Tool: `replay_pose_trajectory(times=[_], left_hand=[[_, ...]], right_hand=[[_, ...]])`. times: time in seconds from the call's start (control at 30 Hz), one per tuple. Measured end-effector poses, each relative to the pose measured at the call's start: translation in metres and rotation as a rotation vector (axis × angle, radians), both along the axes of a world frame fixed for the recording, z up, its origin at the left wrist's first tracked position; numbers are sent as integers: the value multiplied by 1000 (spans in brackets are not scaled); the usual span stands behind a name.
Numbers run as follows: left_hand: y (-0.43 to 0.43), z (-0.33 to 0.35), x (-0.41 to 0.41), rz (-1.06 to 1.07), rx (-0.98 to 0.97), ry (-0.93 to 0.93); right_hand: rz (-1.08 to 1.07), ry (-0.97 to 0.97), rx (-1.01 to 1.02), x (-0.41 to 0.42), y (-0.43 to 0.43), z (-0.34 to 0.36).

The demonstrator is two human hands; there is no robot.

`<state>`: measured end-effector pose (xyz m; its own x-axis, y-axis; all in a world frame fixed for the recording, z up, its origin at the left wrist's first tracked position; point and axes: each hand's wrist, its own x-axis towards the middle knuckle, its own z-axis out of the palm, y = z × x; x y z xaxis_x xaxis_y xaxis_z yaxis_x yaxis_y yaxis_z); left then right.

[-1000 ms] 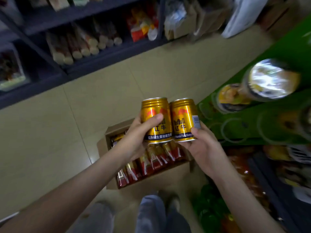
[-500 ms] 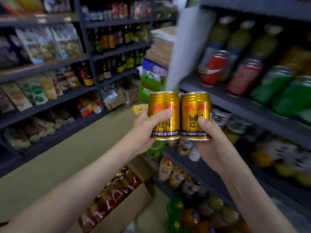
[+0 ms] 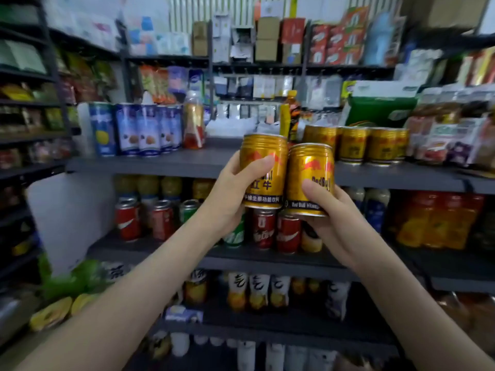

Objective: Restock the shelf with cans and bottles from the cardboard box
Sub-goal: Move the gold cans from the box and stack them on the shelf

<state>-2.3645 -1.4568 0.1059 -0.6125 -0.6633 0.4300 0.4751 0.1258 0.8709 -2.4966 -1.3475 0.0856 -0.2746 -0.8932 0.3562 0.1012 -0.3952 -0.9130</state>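
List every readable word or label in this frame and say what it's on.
"红牛", partly behind the thumb, and "维生素功能饮料": left can, gripped by the left hand.
"RedBull" and "Red Bull Vitam", cut off: right can, gripped by the right hand.
Shelved gold cans, red cans, white pouches: too blurred to read.

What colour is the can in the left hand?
The can is gold with red marks, seen in the head view.

Small shop, dim cool light. Dark grey metal shelf unit (image 3: 166, 163) dead ahead, multi-tier. Similar rack (image 3: 51, 62) on L side. White panel (image 3: 69, 218) at unit's L end. Back wall (image 3: 198, 9) pale, vert. ribbed; brighter up there.
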Motion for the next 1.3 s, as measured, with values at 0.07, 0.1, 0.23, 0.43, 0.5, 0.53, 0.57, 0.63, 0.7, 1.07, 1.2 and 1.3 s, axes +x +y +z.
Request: replay_pose_trajectory(times=[0.07,0.1,0.23,0.43,0.5,0.53,0.57,0.63,0.7,1.07,1.2,1.3], left_hand=[[-1,14,-26,-48,-50,-34],[-3,20,-37,-56,-80,-54],[-23,42,-80,-43,-218,-130],[-65,65,-135,8,-301,-184],[-73,68,-150,17,-299,-220],[-76,69,-158,10,-299,-237],[-78,69,-166,5,-307,-259],[-84,69,-178,-6,-328,-302],[-87,67,-185,-24,-326,-325],[-95,60,-204,44,-302,-423],[-94,55,-213,70,-247,-444],[-99,52,-218,98,-236,-443]], right_hand=[[-41,16,10,-26,5,12],[-72,33,17,-40,5,18],[-288,118,72,-99,0,41],[-655,312,213,-204,4,67],[-751,357,256,-234,1,68],[-785,380,290,-250,-1,68],[-818,400,328,-265,-3,69],[-848,432,382,-287,-8,71],[-859,446,384,-307,-12,72],[-758,491,251,-342,-35,99],[-683,557,294,-351,-37,92],[-630,586,303,-359,-37,92]])
